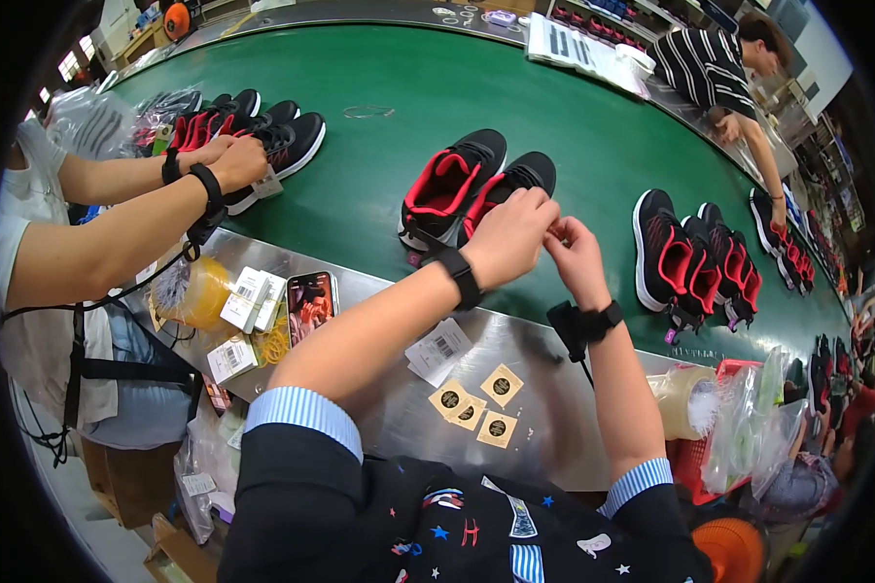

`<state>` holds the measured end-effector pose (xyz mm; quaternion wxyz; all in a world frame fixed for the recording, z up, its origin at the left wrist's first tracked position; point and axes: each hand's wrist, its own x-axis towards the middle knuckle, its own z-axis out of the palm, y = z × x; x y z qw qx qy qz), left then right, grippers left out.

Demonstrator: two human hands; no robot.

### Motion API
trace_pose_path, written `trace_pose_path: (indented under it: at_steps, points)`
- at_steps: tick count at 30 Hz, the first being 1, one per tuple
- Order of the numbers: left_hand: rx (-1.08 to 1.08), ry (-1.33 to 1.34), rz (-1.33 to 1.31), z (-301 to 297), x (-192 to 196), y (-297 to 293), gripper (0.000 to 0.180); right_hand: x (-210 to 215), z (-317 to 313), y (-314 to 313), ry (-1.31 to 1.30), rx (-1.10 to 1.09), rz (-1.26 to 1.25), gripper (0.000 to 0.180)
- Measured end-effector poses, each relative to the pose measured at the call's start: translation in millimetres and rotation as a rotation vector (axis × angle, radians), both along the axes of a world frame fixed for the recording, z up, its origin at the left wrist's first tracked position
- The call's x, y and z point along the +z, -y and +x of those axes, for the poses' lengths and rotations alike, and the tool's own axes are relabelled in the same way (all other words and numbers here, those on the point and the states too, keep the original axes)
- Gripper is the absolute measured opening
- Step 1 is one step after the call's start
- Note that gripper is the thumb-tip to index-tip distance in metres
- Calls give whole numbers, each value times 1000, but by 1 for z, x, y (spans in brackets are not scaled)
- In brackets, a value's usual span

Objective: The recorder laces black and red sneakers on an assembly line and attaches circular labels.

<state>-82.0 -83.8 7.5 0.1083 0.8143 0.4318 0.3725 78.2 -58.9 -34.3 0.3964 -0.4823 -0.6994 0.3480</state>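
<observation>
A pair of black sneakers with red lining (447,185) stands on the green belt right in front of me. Over the near side of the right-hand shoe (537,171) my left hand (512,233) is bent, its fingers closed together. My right hand (577,257) meets it there with thumb and fingers pinched. Whatever lies between the fingertips is too small or hidden to make out. Below my arms, white barcode labels (439,352) and several square tan stickers with black circles (497,429) lie on the metal ledge (549,418).
At left a co-worker's hands (233,160) handle black shoes (297,146). Tape rolls (192,296), label stacks (253,299) and a phone (311,303) crowd the ledge. More sneakers (659,251) stand right, near a red basket (695,466). Another person (715,73) reaches in from the far right.
</observation>
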Motion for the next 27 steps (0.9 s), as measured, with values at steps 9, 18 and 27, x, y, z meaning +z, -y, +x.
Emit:
trace_pose_path:
  at_steps: [9,18,27]
  points:
    - [5,-546,-567,-59,-7,113,46,18,8,146,611,483,-42,41]
    - [-27,-356,-588,-57,-37,120,48,3,15,147,652,490,-16,32]
    - [22,-293,-577,-52,-30,114,18,-4,44,123,82,360,-488,19]
